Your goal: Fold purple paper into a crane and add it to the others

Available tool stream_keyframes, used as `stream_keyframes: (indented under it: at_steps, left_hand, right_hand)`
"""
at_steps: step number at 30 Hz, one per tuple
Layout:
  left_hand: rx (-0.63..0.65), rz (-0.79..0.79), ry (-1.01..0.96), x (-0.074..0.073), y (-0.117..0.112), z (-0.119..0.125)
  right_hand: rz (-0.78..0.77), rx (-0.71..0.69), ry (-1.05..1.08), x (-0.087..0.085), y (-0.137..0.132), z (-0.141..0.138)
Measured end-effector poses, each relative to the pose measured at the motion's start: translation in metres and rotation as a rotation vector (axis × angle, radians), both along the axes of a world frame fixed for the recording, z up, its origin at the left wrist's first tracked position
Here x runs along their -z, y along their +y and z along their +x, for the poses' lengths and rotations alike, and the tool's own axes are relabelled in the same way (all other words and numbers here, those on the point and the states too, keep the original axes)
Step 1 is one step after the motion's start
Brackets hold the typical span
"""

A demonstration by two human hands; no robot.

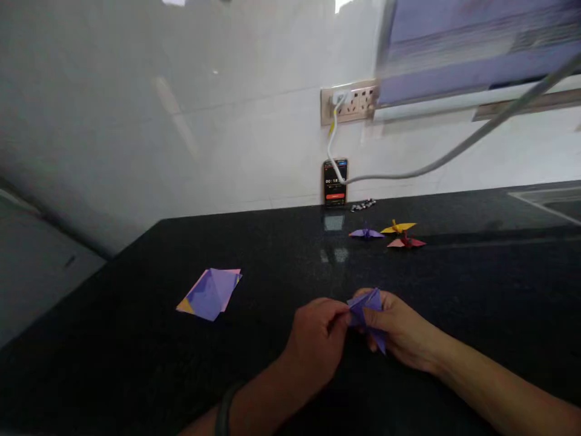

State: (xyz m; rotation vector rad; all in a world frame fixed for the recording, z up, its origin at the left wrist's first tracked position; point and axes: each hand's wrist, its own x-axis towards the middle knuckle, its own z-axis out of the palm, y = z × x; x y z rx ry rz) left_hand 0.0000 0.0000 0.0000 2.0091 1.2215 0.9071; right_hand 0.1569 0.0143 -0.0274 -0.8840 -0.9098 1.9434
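Note:
Both my hands meet over the black counter (136,363) near its front. My left hand (318,342) pinches the left tip of a folded purple paper figure (367,310). My right hand (399,330) is closed around the same figure from the right, its fingers wrapped behind and under it. A dark band sits on my left wrist.
A stack of folded coloured paper sheets (209,293) lies to the left. Three finished paper cranes stand further back: purple (365,233), yellow (398,227), red (406,243). A phone (335,181) showing a timer leans on the tiled wall, cabled to a socket strip (349,103).

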Motion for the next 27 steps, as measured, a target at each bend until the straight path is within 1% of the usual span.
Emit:
stream_keyframes:
  at_steps: [3, 6, 10, 17, 27]
  left_hand:
    - [-0.024, 0.002, -0.013, -0.0015, -0.0019, 0.0009]
    - [-0.041, -0.024, -0.015, -0.0016, -0.0026, 0.0016]
    - [-0.024, -0.058, 0.012, -0.0009, -0.0023, 0.0015]
    - [0.028, -0.025, 0.017, -0.0016, -0.0014, -0.0005]
    - [0.024, 0.020, 0.059, -0.0007, -0.0024, 0.0001]
  right_hand:
    - [-0.010, -0.071, 0.013, -0.0008, -0.0001, 0.0020]
    - [-0.025, -0.110, 0.011, -0.0030, 0.0003, 0.0029]
    - [-0.031, -0.096, -0.012, -0.0061, 0.0007, 0.0024]
    - [0.008, -0.092, -0.023, -0.0027, 0.0003, 0.0024]
    - [-0.013, -0.084, 0.023, 0.0021, 0.0013, 0.0045]
